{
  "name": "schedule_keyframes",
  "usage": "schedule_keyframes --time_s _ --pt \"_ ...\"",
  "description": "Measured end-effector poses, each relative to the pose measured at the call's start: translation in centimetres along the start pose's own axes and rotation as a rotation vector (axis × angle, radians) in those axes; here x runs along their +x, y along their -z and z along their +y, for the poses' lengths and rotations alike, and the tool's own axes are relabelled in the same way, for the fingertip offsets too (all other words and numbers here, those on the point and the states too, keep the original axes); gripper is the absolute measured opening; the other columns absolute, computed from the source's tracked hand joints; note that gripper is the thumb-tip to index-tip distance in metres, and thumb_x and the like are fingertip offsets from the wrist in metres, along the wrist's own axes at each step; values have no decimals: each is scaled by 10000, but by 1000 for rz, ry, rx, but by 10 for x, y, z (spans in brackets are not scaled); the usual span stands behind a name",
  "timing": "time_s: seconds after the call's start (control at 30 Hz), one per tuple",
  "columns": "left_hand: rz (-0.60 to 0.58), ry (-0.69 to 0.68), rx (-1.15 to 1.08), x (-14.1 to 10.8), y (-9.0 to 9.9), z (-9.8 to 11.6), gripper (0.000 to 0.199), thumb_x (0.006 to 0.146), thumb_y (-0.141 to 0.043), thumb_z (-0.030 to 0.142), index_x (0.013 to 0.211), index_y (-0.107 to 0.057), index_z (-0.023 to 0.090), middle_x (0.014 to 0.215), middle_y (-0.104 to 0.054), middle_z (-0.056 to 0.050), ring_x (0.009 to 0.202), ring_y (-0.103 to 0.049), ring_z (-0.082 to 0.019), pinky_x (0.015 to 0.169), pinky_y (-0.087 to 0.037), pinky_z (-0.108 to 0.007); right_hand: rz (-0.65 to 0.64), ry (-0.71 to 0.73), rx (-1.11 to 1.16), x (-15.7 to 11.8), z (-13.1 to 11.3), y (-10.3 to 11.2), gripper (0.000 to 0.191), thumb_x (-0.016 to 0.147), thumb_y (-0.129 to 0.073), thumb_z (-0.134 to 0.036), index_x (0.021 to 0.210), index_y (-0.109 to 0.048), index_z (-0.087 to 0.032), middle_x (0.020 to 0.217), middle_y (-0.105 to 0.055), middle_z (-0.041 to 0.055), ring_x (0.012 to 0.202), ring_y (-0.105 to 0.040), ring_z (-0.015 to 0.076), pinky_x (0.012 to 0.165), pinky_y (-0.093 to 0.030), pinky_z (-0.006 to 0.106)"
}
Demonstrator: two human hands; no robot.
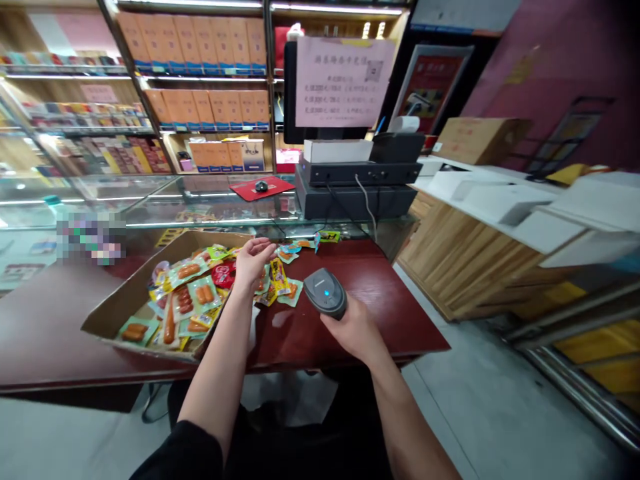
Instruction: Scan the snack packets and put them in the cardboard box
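Observation:
My right hand (pixel 357 327) is wrapped round the handle of a dark grey barcode scanner (pixel 325 293) with a lit blue light on top. The scanner is held above the dark red table (pixel 400 327), its head pointing up and left. My left hand (pixel 255 260) hovers at the right edge of a cardboard box (pixel 105 327), fingers loosely stretched, with nothing visible in them. Packaged sausages (pixel 187 300) and other wrapped snacks fill the box. Beside it, right of my left hand, lie several snack packets (pixel 283 283), some partly hidden by that hand.
Behind the table runs a glass counter (pixel 200 200) bearing a red mouse pad (pixel 250 190), a mouse (pixel 261 187) and a cash register (pixel 357 193). A pink printed sheet (pixel 343 80) covers its screen. Shelves of orange boxes (pixel 195 40) stand behind. A wooden cabinet (pixel 440 253) is at right.

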State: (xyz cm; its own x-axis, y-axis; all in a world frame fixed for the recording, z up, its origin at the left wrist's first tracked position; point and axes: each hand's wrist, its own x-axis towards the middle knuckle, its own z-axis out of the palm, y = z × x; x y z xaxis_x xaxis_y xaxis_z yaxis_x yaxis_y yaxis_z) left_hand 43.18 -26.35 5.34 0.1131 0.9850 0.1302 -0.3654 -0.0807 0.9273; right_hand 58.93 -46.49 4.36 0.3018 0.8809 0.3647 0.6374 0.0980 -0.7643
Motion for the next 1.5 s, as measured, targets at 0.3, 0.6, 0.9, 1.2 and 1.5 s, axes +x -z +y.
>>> schedule_keyframes --time_s 0.3,0.6,0.9,1.2,1.5 --pt "-144 111 140 36 -76 -70 441 536 -860 315 872 -640 133 786 -666 -31 709 -654 -142 730 -580 -341 82 -147 -41 12 33 43 296 747 -643 -216 1038 -687 -189 948 -765 82 900 -725 254 763 -547 310" --pt "-249 -211 1104 80 -128 -123 522 671 -794 338 1131 -608 178 1146 -636 -161 1015 -645 -282 903 -479 -391 143 -239 -41 12 66 69 299 760 -644 -226 1056 -673 -187 978 -762 88 953 -720 269 790 -542 317" --pt "-433 -297 1493 81 -118 -128 309 813 -555 136 1097 -659 199 1041 -694 -166 1025 -647 -312 862 -469 -379 153 -258 -41 4 76 71 292 752 -642 -217 1042 -672 -200 986 -760 85 954 -718 270 808 -546 328" --pt "-794 -334 1481 -26 -44 -74 571 757 -545 70 1304 -618 216 1252 -633 -145 1154 -590 -299 1004 -429 -391 90 -197 -59 -17 50 50 278 743 -637 -221 1016 -675 -189 911 -760 80 881 -728 258 760 -547 310" --pt "-628 -395 1337 -104 9 -58 311 905 -542 282 1180 -684 317 1334 -593 -87 1375 -395 -320 1157 -141 -581 -43 -190 -106 -57 26 23 319 731 -626 -195 1047 -665 -177 977 -755 100 946 -715 279 808 -537 345"
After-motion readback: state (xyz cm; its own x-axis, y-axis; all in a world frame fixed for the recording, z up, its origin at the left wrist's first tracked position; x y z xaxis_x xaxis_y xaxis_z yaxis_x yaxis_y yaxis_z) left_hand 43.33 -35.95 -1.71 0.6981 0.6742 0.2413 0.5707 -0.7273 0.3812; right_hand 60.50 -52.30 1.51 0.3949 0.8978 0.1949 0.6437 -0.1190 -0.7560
